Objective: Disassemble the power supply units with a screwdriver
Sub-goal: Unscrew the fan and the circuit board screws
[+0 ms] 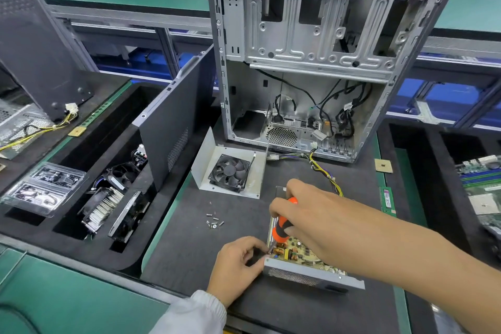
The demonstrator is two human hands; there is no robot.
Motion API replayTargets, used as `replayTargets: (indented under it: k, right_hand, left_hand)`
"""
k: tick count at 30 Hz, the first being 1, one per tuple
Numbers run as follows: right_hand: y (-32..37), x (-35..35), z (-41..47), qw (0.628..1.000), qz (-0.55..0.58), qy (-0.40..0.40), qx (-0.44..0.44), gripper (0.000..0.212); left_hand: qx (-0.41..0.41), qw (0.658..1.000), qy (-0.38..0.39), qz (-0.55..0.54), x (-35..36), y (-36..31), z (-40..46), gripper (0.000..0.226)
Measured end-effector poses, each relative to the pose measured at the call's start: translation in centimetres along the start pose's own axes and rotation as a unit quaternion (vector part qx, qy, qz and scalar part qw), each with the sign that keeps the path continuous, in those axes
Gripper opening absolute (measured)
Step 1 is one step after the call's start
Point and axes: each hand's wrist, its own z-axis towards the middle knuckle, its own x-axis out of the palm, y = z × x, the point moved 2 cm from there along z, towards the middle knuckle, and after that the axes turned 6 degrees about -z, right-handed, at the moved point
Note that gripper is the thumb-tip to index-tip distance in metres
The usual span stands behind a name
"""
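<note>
Nearest, a white sleeve (195, 309) is seen at the bottom edge, from which the left hand (238, 266) reaches to the corner of the opened power supply unit (306, 266); its fingers (257, 247) are curled and pinched together right at the screwdriver's tip, though what they pinch cannot be made out. The unit lies flat on the dark mat of the desk (189, 247), its circuit board with copper coils exposed between grey metal walls. The orange-and-black screwdriver (282, 228) is gripped by the right hand (311, 214), whose fingers are wrapped round the handle, the tool held nearly upright with its tip down at the unit's near left corner. No writing on the unit can be read. Just left of the hands, a small cluster of loose screws (214, 221) lies on the mat. Farther back, a metal cover with a black fan (229, 172) rests beside yellow and black wires (322, 171) that run from the unit. A green memory stick (387, 200) lies at the right, its label illegible. Farthest, an open computer case (311, 62) stands upright.
</note>
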Motion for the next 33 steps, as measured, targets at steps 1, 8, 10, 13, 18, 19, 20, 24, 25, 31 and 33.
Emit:
replayTargets:
  k: [1,8,10,13,18,19,20,24,25,31,33]
  right_hand:
    - [0.0,-0.1,-0.1,1.0,0.004,-0.003,0.0,0.017]
    - [0.0,0.1,-0.2,1.0,-0.004,-0.006,-0.003,0.015]
    - [0.1,0.3,-0.2,1.0,-0.007,-0.002,-0.003,0.014]
    - [0.0,0.4,-0.3,1.0,-0.005,-0.006,-0.005,0.014]
    - [0.0,-0.2,-0.6,0.999,0.019,-0.033,-0.015,0.017]
    - [0.0,-0.1,-0.5,0.999,0.015,-0.035,-0.016,0.017]
    - [0.1,0.0,-0.4,0.999,0.009,-0.036,-0.018,0.016]
    - [0.0,0.5,-0.1,0.999,-0.006,-0.036,-0.016,0.017]
    - [0.0,0.5,-0.1,0.999,-0.007,-0.036,-0.016,0.017]
    - [0.4,0.7,0.4,0.999,-0.023,-0.029,-0.006,0.016]
    - [1.2,0.4,0.9,0.998,-0.03,-0.044,-0.013,0.017]
  left_hand:
    - [0.002,1.0,0.001,0.005,0.0,0.0,0.0,0.018]
    - [-0.002,1.0,0.007,-0.003,-0.1,-0.3,-0.1,0.019]
    - [-0.003,1.0,0.008,-0.007,-0.2,-0.3,-0.1,0.019]
    - [-0.007,1.0,0.012,-0.01,-0.2,-0.3,-0.1,0.015]
    - [-0.009,1.0,0.012,-0.009,-0.1,-0.1,-0.2,0.021]
    - [-0.011,1.0,0.012,-0.01,-0.2,-0.2,-0.1,0.019]
    - [-0.014,1.0,0.013,-0.012,-0.2,-0.2,-0.1,0.017]
    - [-0.007,1.0,0.012,-0.007,-0.3,-0.5,-0.1,0.021]
    - [-0.008,1.0,0.013,-0.005,-0.2,-0.6,-0.1,0.021]
    - [-0.001,1.0,0.006,-0.016,-0.3,-0.9,-0.1,0.021]
    - [-0.004,1.0,0.002,-0.024,-0.2,-1.2,-0.1,0.021]
